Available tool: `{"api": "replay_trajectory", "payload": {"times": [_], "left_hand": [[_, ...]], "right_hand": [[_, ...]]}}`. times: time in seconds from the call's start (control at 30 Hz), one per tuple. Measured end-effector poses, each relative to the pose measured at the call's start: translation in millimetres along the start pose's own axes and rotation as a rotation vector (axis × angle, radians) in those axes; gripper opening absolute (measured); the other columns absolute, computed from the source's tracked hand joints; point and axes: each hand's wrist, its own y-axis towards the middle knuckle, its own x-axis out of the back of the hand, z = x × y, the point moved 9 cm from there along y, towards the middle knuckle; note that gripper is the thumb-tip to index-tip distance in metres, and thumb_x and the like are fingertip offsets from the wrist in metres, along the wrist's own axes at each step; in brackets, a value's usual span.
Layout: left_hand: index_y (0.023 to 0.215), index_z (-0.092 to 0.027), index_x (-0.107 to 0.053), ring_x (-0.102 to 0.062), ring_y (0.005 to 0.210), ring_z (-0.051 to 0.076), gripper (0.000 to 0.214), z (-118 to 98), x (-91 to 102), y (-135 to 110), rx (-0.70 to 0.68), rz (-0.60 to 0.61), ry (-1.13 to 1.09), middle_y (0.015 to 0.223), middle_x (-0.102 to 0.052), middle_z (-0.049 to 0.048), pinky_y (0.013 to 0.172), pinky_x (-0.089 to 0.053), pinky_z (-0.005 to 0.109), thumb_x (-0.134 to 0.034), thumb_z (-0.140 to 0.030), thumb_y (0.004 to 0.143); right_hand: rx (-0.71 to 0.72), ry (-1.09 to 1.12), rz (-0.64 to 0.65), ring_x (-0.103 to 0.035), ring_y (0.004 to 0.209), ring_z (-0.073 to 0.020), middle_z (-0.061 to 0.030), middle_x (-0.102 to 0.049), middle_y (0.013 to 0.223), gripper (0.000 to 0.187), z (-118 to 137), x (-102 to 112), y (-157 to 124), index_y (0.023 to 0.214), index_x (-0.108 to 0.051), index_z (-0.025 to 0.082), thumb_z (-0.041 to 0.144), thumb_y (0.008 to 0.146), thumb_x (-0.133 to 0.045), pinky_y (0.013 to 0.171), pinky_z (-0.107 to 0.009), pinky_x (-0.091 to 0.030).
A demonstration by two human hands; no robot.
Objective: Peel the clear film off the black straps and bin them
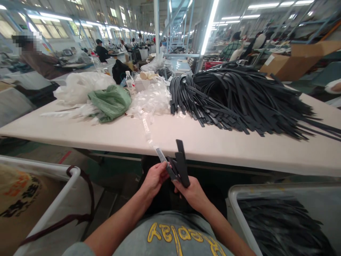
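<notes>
Several flat black straps point(181, 164) fan upward from my right hand point(194, 193), whose fingers are wrapped round them. My left hand point(156, 177) pinches one strap near its end, to the left of the others. That strap's end looks grey point(161, 155) and shiny. A thin, see-through film strip point(147, 131) runs from this end up onto the tabletop; where it joins the strap is hard to make out. Both hands are close together in front of the table's near edge, over my lap.
On the table point(119, 137), a large pile of black straps point(239, 96) lies right, crumpled clear film point(151, 96) mid-table, a green bag point(110, 103) and white plastic point(82, 87) left. White bins stand either side, the right bin point(238, 213) holding black strips. People sit farther back.
</notes>
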Motion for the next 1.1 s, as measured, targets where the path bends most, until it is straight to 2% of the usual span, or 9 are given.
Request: {"api": "replay_trajectory", "payload": {"times": [0.07, 0.13, 0.2, 0.3, 0.37, 0.53, 0.73, 0.93, 1.1], "left_hand": [[0.084, -0.012, -0.071, -0.066, 0.07, 0.013, 0.029, -14.5, 9.8, 3.9, -0.06, -0.066, -0.003, 0.081, -0.074, 0.0065, 0.068, -0.052, 0.023, -0.083, -0.035, 0.071], [0.086, -0.013, -0.072, -0.066, 0.073, 0.014, 0.031, -20.4, 14.5, 3.3, -0.082, -0.097, 0.005, 0.084, -0.074, 0.0071, 0.07, -0.052, 0.023, -0.084, -0.036, 0.07], [0.087, -0.012, -0.073, -0.067, 0.076, 0.015, 0.036, -10.3, 8.9, -1.5, -0.043, -0.047, 0.043, 0.087, -0.074, 0.009, 0.072, -0.051, 0.025, -0.085, -0.039, 0.068], [0.085, -0.009, -0.073, -0.065, 0.073, 0.017, 0.042, 17.0, -9.7, -11.8, 0.038, 0.112, 0.09, 0.084, -0.073, 0.0112, 0.07, -0.049, 0.027, -0.083, -0.046, 0.067], [0.084, -0.009, -0.074, -0.063, 0.07, 0.017, 0.044, 21.1, -15.0, -14.4, 0.017, 0.155, 0.089, 0.081, -0.071, 0.0108, 0.069, -0.048, 0.027, -0.082, -0.049, 0.068], [0.086, -0.012, -0.075, -0.063, 0.083, 0.017, 0.039, -0.7, 2.6, -9.7, -0.077, 0.011, 0.081, 0.089, -0.072, 0.0088, 0.078, -0.049, 0.026, -0.084, -0.046, 0.067], [0.083, -0.01, -0.074, -0.064, 0.077, 0.019, 0.041, 36.4, -18.6, -29.4, 0.093, 0.193, 0.096, 0.086, -0.072, 0.0122, 0.077, -0.048, 0.03, -0.081, -0.048, 0.07], [0.09, -0.012, -0.076, -0.064, 0.086, 0.019, 0.041, 31.7, -2.7, -25.9, 0.025, 0.064, 0.093, 0.09, -0.072, 0.01, 0.081, -0.047, 0.028, -0.081, -0.048, 0.07], [0.083, -0.01, -0.074, -0.061, 0.065, 0.018, 0.04, 53.7, -31.5, -43.5, 0.123, 0.283, 0.133, 0.08, -0.071, 0.011, 0.071, -0.046, 0.032, -0.074, -0.049, 0.076]], "right_hand": [[-0.071, 0.091, 0.1, -0.055, 0.05, -0.0128, -0.0023, -0.061, 0.059, 0.048, -14.3, -8.1, -13.4, 0.066, -0.061, 0.015, 0.058, 0.088, -0.055, 0.05, -0.024, -0.042], [-0.12, 0.132, 0.109, -0.055, 0.049, -0.0128, -0.0023, -0.06, 0.056, 0.052, -26.1, -9.3, -22.2, 0.069, -0.063, 0.013, 0.062, 0.086, -0.055, 0.05, -0.024, -0.041], [-0.155, 0.167, 0.066, -0.052, 0.047, -0.0123, -0.0017, -0.059, 0.055, 0.056, -32.7, -7.2, -20.2, 0.075, -0.064, 0.012, 0.066, 0.084, -0.055, 0.048, -0.024, -0.041], [-0.159, 0.202, 0.017, -0.05, 0.044, -0.0119, -0.001, -0.057, 0.054, 0.06, -28.7, -4.7, -4.8, 0.078, -0.064, 0.011, 0.071, 0.079, -0.058, 0.045, -0.024, -0.04], [-0.15, 0.215, 0.034, -0.052, 0.044, -0.0124, -0.0021, -0.059, 0.056, 0.062, -23.0, -5.0, -0.2, 0.082, -0.064, 0.011, 0.073, 0.077, -0.058, 0.046, -0.024, -0.04], [-0.167, 0.141, 0.096, -0.056, 0.051, -0.0147, -0.0046, -0.061, 0.057, 0.062, -25.8, -6.2, -24.4, 0.072, -0.064, 0.012, 0.073, 0.08, -0.054, 0.052, -0.026, -0.043], [-0.139, 0.122, 0.037, -0.053, 0.048, -0.0148, -0.0034, -0.058, 0.056, 0.064, -24.6, -0.8, -17.7, 0.072, -0.061, 0.013, 0.076, 0.079, -0.052, 0.049, -0.026, -0.041], [-0.161, 0.018, 0.095, -0.058, 0.057, -0.0171, -0.0065, -0.063, 0.06, 0.063, -31.4, 1.1, -38.3, 0.066, -0.063, 0.013, 0.073, 0.083, -0.049, 0.057, -0.027, -0.042], [-0.13, 0.063, 0.024, -0.055, 0.052, -0.0167, -0.0044, -0.059, 0.057, 0.063, -31.3, 4.9, -30.2, 0.069, -0.061, 0.013, 0.074, 0.082, -0.05, 0.053, -0.027, -0.041]]}}
